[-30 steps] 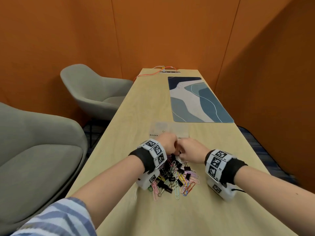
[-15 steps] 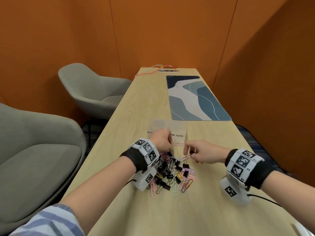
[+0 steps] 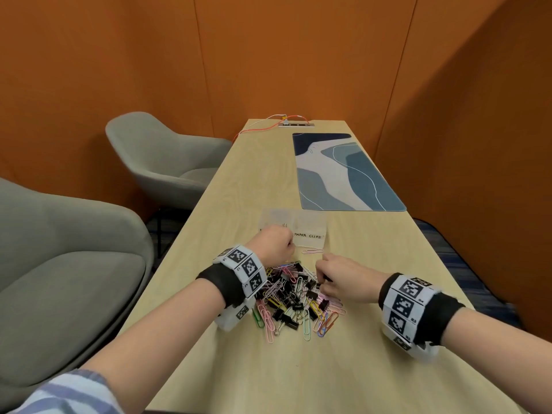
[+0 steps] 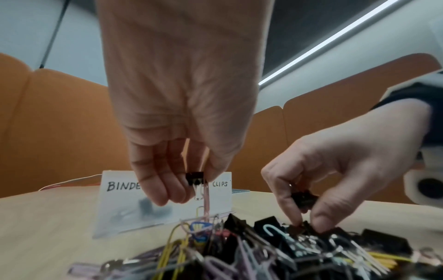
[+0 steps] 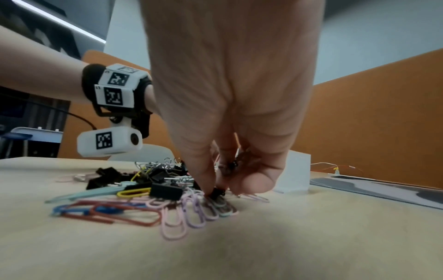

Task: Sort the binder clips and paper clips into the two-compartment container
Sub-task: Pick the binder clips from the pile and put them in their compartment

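Observation:
A mixed pile (image 3: 295, 297) of black binder clips and coloured paper clips lies on the table. Beyond it stands the clear two-compartment container (image 3: 310, 225), labelled BINDER on the left and PAPER CLIPS on the right. My left hand (image 3: 288, 245) hovers by its left half and pinches a black binder clip (image 4: 195, 177), from which a pink paper clip (image 4: 206, 199) dangles. My right hand (image 3: 321, 279) is down on the pile's right side. Its fingertips pinch a small black binder clip (image 5: 217, 191), and another black clip (image 4: 303, 199) sits higher in its fingers.
One pink paper clip (image 3: 312, 251) lies loose in front of the container. A blue patterned mat (image 3: 343, 174) covers the far right of the table (image 3: 358, 369), with an orange cable (image 3: 257, 127) at the far end. Grey chairs (image 3: 59, 279) stand at the left.
My hands drew apart from the pile's far edge. The right hand swung out to the right, then came back down onto the pile. The left hand stayed by the container.

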